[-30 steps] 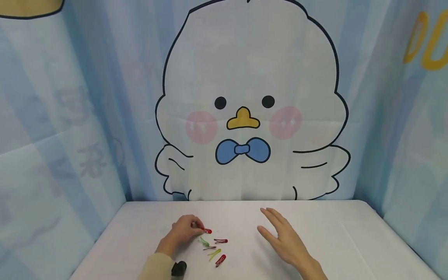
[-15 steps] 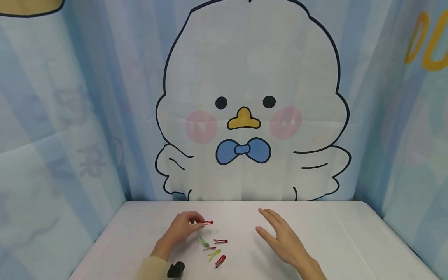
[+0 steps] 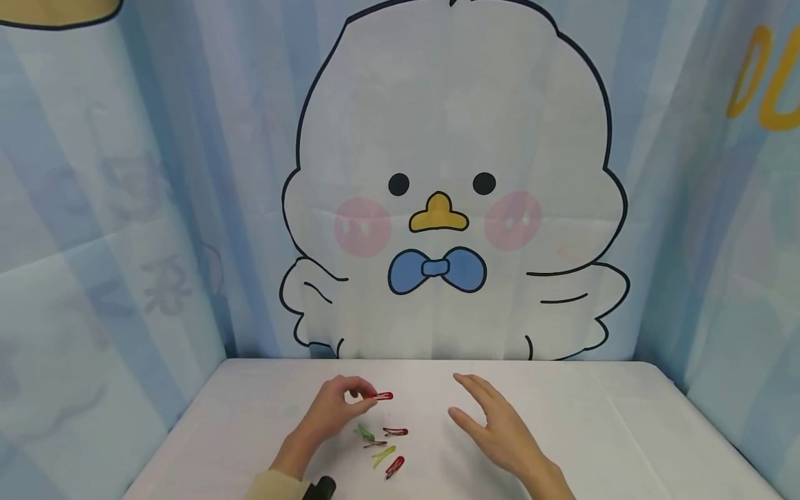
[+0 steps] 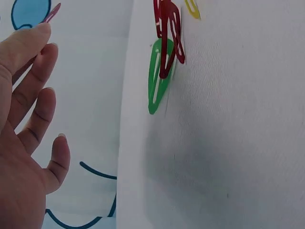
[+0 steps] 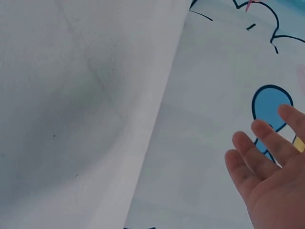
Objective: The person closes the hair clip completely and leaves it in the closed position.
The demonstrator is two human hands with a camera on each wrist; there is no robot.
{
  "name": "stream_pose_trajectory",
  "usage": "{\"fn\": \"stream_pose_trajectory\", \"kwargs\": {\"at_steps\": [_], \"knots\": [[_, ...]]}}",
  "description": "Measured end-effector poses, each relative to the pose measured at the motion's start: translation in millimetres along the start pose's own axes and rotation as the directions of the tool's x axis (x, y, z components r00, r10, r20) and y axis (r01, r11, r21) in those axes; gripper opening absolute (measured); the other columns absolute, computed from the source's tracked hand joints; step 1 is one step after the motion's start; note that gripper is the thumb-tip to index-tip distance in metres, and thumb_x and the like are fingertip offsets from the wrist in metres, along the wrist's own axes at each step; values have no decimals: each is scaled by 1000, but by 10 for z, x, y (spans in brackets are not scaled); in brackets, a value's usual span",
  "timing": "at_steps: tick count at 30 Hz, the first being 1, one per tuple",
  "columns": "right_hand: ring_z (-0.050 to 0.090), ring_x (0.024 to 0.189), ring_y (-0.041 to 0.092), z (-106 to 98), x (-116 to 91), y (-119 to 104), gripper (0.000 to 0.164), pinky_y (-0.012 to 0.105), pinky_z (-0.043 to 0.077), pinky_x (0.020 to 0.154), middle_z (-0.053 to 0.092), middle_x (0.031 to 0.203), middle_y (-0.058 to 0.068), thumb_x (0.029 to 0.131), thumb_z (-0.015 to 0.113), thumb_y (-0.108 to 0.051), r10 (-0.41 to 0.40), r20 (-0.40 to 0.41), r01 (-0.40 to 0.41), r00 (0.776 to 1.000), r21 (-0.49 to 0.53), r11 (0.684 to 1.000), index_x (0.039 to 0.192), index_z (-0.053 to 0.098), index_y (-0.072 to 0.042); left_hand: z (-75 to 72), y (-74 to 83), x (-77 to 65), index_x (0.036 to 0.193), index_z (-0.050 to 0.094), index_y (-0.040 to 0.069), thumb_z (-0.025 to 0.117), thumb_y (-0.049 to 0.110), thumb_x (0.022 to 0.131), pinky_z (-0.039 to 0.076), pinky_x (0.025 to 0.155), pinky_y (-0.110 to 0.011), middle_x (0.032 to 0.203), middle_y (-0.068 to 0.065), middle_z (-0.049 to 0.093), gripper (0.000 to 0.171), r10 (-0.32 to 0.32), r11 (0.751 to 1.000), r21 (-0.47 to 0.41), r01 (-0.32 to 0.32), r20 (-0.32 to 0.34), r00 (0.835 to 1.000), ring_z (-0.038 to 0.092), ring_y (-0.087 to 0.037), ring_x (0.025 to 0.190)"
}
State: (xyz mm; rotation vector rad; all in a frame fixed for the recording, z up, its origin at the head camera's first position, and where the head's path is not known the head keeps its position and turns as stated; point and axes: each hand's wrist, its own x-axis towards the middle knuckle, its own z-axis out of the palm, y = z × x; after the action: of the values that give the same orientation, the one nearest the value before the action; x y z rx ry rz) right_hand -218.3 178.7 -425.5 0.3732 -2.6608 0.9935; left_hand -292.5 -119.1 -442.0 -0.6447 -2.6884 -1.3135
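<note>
My left hand pinches a red hair clip between thumb and forefinger, held above the white table. In the left wrist view the clip's tip pokes out past the thumb, and the other fingers are loosely bent. Below that hand lie more snap hair clips: a green one, a dark red one, a yellow-green one and another red one. My right hand hovers at the right with its fingers spread, holding nothing; the right wrist view shows its extended fingers.
The white-covered table reaches back to a curtain printed with a large cartoon chick. Side curtains hang along both edges. A black strap piece sits at the left wrist.
My left hand has lifted the red clip off the table and carried it up and to the right. The right hand has drifted slightly left, still spread.
</note>
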Motion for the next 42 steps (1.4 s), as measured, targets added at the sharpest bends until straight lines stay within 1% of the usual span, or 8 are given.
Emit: {"fn": "stream_pose_trajectory", "kwargs": {"at_steps": [6,9,16,20,25,27,34,42], "knots": [[46,136,31,37,7,-23,58,57,37,106,54,145,5,95,66,-50,-24,-29,25,999,30,999,142,57,-18,62,103,-39,93,75,17,79,17,89,46,84,-52,86,11,66,5,36,999,-35,-36,7,999,55,-29,95],[55,127,27,64,9,-28,52,53,44,101,58,140,0,94,70,-44,-30,-66,33,997,47,998,139,60,-18,88,169,-53,93,75,18,79,17,89,47,84,-52,85,12,65,6,57,998,-36,-56,8,998,55,-30,95],[64,104,16,120,7,-32,40,37,53,87,65,125,-9,90,78,-25,-71,-143,87,987,108,990,128,66,-18,139,313,-70,93,75,21,79,21,89,50,84,-39,86,18,65,6,146,989,-10,-146,11,989,56,-23,94],[66,97,17,155,-1,-27,37,33,54,82,67,117,-9,88,79,-20,-114,-180,144,977,163,976,123,68,-15,153,388,-92,95,75,22,79,20,90,50,84,-40,87,18,64,6,159,987,-6,-159,14,987,56,-23,94],[66,89,13,202,-30,-36,33,30,55,77,67,106,-11,88,79,-20,-88,-155,125,984,245,962,119,69,-15,175,470,-130,95,76,22,78,20,90,50,83,-38,87,18,63,5,166,986,-11,-166,34,985,57,-26,96],[65,87,9,221,-39,-50,32,29,55,76,66,104,-11,88,79,-21,-73,-133,107,988,265,958,118,69,-17,181,497,-153,94,76,23,78,20,90,50,82,-36,86,19,63,5,180,984,-6,-180,33,983,56,-22,94],[64,81,7,249,-35,-77,28,27,54,72,66,100,-8,89,79,-23,-82,-92,107,992,303,947,114,68,-17,253,529,-206,93,75,24,81,16,87,46,80,-34,86,22,65,11,270,963,26,-270,-8,963,54,-12,91],[64,74,8,278,-43,-101,19,27,54,67,67,92,-7,89,79,-19,-105,-119,142,987,370,918,104,68,-19,376,551,-233,93,76,23,80,14,88,48,81,-37,87,16,69,11,292,956,-15,-294,-63,954,55,-11,90]]}}
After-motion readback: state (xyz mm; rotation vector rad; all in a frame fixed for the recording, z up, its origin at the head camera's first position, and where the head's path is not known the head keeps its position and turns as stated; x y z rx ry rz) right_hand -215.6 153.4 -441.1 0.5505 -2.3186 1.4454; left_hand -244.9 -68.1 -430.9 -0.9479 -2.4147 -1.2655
